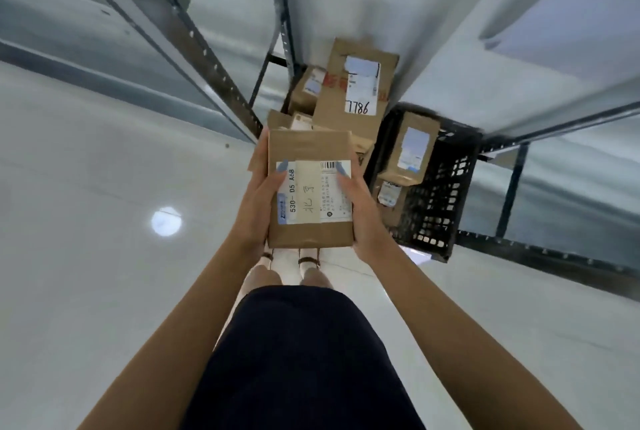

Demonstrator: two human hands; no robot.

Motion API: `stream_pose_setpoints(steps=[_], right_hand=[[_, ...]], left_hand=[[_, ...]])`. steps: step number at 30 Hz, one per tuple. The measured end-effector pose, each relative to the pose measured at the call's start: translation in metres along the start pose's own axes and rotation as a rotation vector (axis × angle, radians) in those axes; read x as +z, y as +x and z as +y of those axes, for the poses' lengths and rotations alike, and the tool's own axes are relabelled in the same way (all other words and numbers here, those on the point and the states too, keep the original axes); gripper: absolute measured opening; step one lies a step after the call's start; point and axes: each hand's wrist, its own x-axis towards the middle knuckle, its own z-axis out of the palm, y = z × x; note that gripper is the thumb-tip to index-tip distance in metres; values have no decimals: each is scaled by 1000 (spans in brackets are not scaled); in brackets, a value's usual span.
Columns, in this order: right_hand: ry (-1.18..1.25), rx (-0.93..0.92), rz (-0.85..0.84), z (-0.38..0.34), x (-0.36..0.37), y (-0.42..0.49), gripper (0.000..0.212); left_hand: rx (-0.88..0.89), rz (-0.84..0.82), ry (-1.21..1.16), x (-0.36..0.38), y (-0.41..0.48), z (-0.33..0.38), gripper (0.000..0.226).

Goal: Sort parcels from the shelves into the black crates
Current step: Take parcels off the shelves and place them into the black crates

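Both hands on one held parcel [310, 152], carried flat in front of the body, label [313, 195] facing up

- left hand [256, 202]: wrapped round the parcel's left edge, fingers curled underneath (hidden), left thumb [281, 168] lying on top over the label's corner
- right hand [363, 218]: same on the right edge, right thumb [341, 171] on the barcode end of the label
- so it's a two-sided clasp, not a fingertip pinch
- label is white, printed "530- D5 A68", with handwritten characters in the middle and a small barcode at the far corner
- held parcel is in the air, not in any crate and touching nothing but the hands

Just right of the right hand and a bit beyond it: black crate [443, 194], lattice walls, standing on the floor [104, 273] at the foot of the right shelving. It holds two boxes: upper parcel [410, 152] with a pale label, and a lower parcel [389, 195] tucked under it

Straight beyond the hands: big parcel [356, 90] with "7786" handwritten on its label, and a small parcel [308, 86] at its left. Can't tell whether that pile sits in a crate, since the held parcel covers the base

Left of the left hand and beyond: grey perforated shelf upright [194, 38]

Below the hands: dark skirt [298, 360] and shoes [308, 261] on glossy white floor
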Motion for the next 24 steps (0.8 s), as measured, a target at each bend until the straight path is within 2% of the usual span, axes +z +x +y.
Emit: stream_pose_setpoints(steps=[3, 4, 8, 11, 14, 17, 24], right_hand=[[49, 86, 121, 25, -22, 36, 80], [64, 110, 156, 35, -29, 49, 82], [91, 155, 244, 82, -63, 96, 75], [148, 190, 330, 116, -85, 133, 66], [165, 205, 399, 150, -107, 162, 65], [144, 198, 442, 172, -123, 182, 73], [-19, 174, 452, 175, -134, 218, 79]], left_hand=[[-185, -33, 44, 4, 49, -22, 42], [-234, -45, 71, 4, 66, -33, 40], [-415, -53, 127, 3, 129, -83, 49], [-485, -87, 132, -1, 172, -123, 55], [-474, -126, 173, -5, 209, -163, 52], [-428, -189, 220, -6, 236, -192, 51], [-307, -284, 351, -7, 273, -207, 53]])
